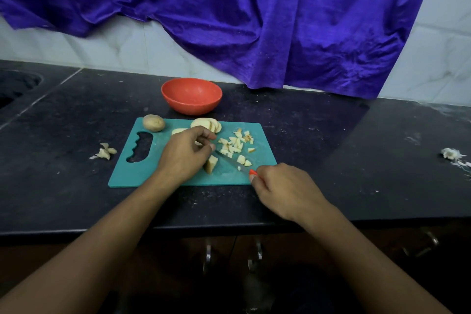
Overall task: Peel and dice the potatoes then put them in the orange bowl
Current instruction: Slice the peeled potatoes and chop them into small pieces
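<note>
On the teal cutting board [142, 171] my left hand [186, 153] curls over a potato chunk [211, 163] and holds it down. My right hand [280, 187] grips the orange handle of a small knife [233, 160]; its blade lies across the board toward the chunk. Several diced potato pieces [235, 145] lie on the board's right half. A stack of potato slices [206, 125] sits at the board's far edge. An unpeeled whole potato [153, 122] rests on the far left corner. The orange bowl [191, 95] stands empty behind the board.
Potato peelings [105, 151] lie on the black counter [331, 148] left of the board. White scraps [452, 154] sit at the far right. A sink opening [17, 84] is at the far left. A purple cloth [254, 20] hangs over the tiled wall behind.
</note>
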Tool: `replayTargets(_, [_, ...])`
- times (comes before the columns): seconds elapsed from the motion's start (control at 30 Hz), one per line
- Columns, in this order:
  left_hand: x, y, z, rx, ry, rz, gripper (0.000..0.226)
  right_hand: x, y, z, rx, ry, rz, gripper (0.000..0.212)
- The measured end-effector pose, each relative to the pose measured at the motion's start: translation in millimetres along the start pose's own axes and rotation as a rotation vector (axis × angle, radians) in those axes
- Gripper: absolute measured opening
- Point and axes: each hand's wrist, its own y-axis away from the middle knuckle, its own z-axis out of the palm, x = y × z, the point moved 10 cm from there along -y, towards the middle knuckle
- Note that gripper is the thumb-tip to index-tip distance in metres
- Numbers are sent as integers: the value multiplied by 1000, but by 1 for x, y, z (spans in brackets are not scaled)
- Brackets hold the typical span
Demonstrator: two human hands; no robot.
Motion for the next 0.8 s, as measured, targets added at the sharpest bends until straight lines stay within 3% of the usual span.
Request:
replayTargets(0.3, [-2,5,-3,36,47,-8,13,27,-38,-6,29,82,91,40])
replayTargets(0.43, [-3,6,-5,3,103,-20,14,35,-45,-2,23,-87,143,42])
replayTargets(0.57, [-6,11,-4,-153,191,5,19,33,-33,-1,72,-254,148,44])
replayTargets(0.67, [-3,16,-6,-198,108,54,16,30,-26,2,90,-260,155,41])
replayTargets(0.8, [9,20,-4,-180,-186,134,33,28,-24,-2,151,-214,166,43])
